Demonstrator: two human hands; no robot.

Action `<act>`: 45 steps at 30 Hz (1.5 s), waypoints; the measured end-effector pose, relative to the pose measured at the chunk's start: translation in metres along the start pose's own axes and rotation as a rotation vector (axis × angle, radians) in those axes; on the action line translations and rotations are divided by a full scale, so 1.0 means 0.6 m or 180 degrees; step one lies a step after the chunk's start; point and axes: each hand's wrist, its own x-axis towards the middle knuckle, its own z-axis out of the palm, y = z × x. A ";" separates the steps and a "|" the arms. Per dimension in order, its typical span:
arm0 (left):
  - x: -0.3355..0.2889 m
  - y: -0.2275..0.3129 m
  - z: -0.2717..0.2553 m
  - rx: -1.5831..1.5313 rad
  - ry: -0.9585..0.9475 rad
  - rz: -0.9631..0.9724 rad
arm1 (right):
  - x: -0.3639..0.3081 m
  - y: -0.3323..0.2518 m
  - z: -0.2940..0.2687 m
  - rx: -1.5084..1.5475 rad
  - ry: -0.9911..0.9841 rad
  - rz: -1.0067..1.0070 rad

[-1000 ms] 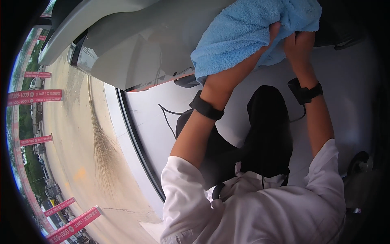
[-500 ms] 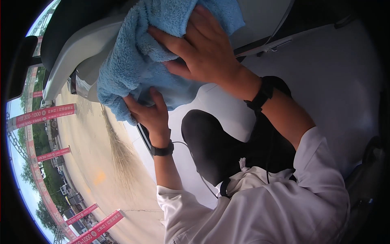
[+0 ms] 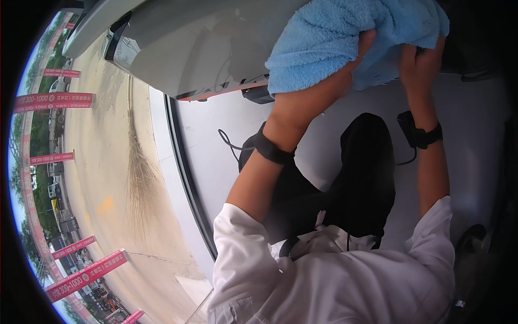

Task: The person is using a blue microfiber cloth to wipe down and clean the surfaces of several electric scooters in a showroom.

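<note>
A light-blue fluffy towel (image 3: 324, 46) is bunched against the lower edge of a grey car's body panel (image 3: 199, 43). My left hand (image 3: 345, 73) reaches into its folds from below, thumb over the cloth and the other fingers hidden. At the towel's right end my right hand (image 3: 423, 67) grips it between thumb and fingers, the fingertips out of sight. Both wrists wear black bands, the right one with a small black box (image 3: 407, 129) on a cable.
A car light (image 3: 121, 40) sits at the panel's left corner. Below are my bent knees in black trousers (image 3: 367, 162) above a pale tiled floor (image 3: 205, 124). Past a dark floor strip (image 3: 186, 162), a twig broom (image 3: 137, 173) lies on concrete. Red-and-white banners (image 3: 81, 275) hang beyond.
Both hands and the towel have moved right along the car. My hands were crossed over the cloth and are now side by side. More of the grey panel shows at the left.
</note>
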 end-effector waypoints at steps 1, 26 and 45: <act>-0.017 -0.012 -0.012 0.0026 -0.0004 -0.0003 | 0.005 -0.034 0.005 0.0240 0.0091 0.0173; 0.005 0.151 0.034 -0.0384 0.0166 -0.0346 | -0.019 0.034 -0.159 -0.0596 -0.0013 -0.0185; -0.142 0.040 -0.136 0.1659 0.1183 -0.0690 | 0.052 -0.241 -0.058 0.0329 0.0108 -0.0268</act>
